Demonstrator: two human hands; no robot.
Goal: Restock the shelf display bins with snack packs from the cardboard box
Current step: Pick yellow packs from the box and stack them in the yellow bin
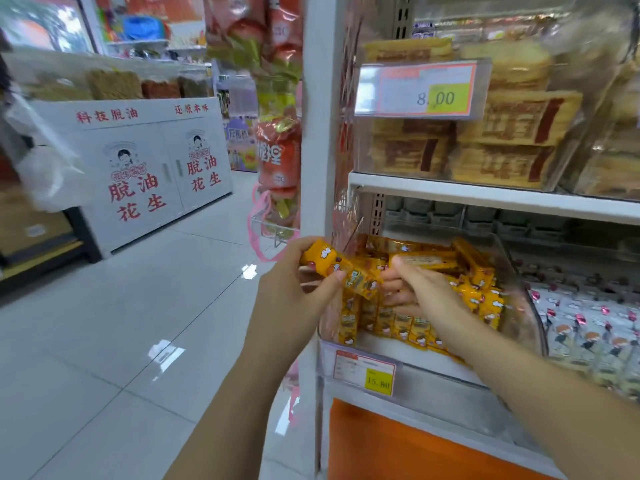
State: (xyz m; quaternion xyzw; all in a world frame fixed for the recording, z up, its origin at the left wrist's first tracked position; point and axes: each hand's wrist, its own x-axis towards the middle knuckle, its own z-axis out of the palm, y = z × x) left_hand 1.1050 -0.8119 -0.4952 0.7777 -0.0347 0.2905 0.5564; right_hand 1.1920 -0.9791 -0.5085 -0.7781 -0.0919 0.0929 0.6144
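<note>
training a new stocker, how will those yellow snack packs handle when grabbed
Probably light: the left hand grips several yellow snack packs at once. Glossy wrappers look slippery. Likely fairly stiff: some stand upright in the bin.

Two hands, both mine: my left hand [294,285] and my right hand [420,292]. My left fingers [296,243] grip at least two yellow snack packs [329,265]. One clear bin [524,303] on the lower shelf holds dozens more of them, too many to count. Beside it lie many white packs [588,327], also uncountable. One upper bin [381,164] holds several stacks of tan packs. Two price tags: an upper tag [420,90] reading 8.00 and a lower tag [363,370] reading 15.80. One white cabinet [149,168] has two doors.
</note>
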